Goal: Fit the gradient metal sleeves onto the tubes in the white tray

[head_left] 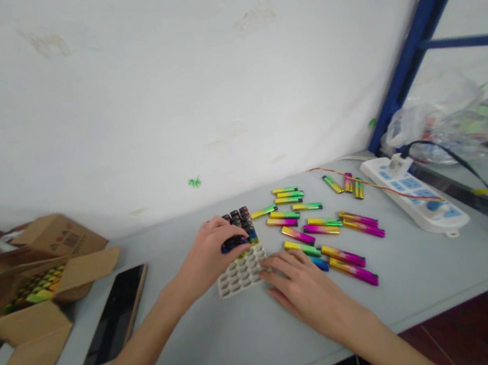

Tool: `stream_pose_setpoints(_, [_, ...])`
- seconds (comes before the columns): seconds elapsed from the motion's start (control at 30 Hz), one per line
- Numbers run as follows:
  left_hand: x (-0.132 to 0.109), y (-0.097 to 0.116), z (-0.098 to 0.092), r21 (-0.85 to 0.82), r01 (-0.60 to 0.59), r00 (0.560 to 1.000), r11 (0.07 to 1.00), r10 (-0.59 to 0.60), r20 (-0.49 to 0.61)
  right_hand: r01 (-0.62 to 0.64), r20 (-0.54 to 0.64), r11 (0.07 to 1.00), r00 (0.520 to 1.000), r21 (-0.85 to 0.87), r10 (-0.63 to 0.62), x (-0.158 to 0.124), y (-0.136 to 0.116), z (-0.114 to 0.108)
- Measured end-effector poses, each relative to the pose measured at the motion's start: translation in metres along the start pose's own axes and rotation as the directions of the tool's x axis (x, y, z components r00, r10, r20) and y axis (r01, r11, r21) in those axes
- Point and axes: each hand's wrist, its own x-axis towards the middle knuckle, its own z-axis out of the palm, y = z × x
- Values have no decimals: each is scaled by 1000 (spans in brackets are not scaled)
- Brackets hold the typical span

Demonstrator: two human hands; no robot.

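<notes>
A pale plastic tray (241,273) with rows of oval holes lies on the table. Its far part holds several upright lighters (244,215) with dark tops; the near rows of holes are bare. My left hand (215,247) is closed around a few dark-topped lighters (235,244) at the middle of the tray, and its fingers partly hide them. At the tray's right edge, my right hand (295,274) rests with fingers stretched out and apart. Just beyond it, a blue lighter (320,263) is partly covered by that hand.
Loose yellow-green and yellow-magenta lighters (321,229) are scattered on the right. Farther right is a white power strip (416,196) with cables. A black phone (115,317) lies on the left, beside an open cardboard box (75,272) of lighters. A white wall (208,88) stands behind.
</notes>
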Motion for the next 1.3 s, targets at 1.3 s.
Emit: stream_pose_setpoints(1.3, [-37, -22, 19, 380, -243, 820, 893, 398, -411, -246, -346, 965, 901, 88, 261, -30, 62, -27])
